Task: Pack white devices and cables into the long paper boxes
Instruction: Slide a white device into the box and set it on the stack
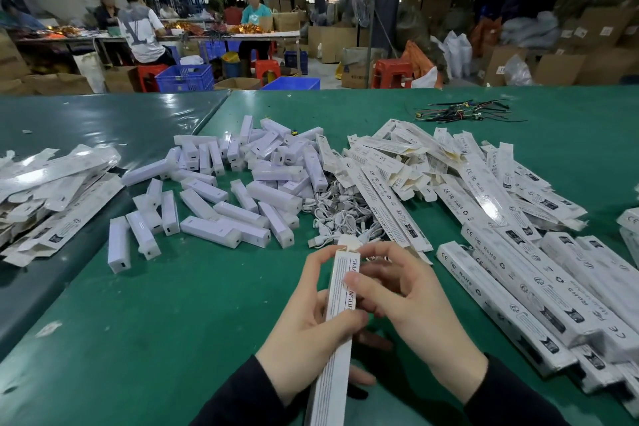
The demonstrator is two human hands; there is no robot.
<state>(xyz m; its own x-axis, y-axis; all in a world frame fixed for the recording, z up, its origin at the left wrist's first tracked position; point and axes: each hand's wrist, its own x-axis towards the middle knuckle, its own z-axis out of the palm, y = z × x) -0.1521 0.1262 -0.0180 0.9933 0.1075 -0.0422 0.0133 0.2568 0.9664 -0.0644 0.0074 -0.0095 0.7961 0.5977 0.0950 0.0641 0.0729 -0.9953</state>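
Fingers [313, 273] of the left hand [304, 339] were curled round a long, narrow white paper box with black print [340, 308], gripping it from the left, while the right hand [411, 308] pinched the same box from the right, its thumb lying across the printed face. The box was held above the green worktop [173, 339], its far end flap [349, 243] standing open just beside a tangle of short white cables [340, 214]. Beyond the cables lay a heap of white rectangular plastic devices [242, 183]. To the right, closed long boxes [539, 290] lay side by side, with flat unfolded boxes [432, 162] piled behind them. Another pile of flat boxes [52, 194] sat at the left. Dark sleeves [511, 398] covered both wrists.
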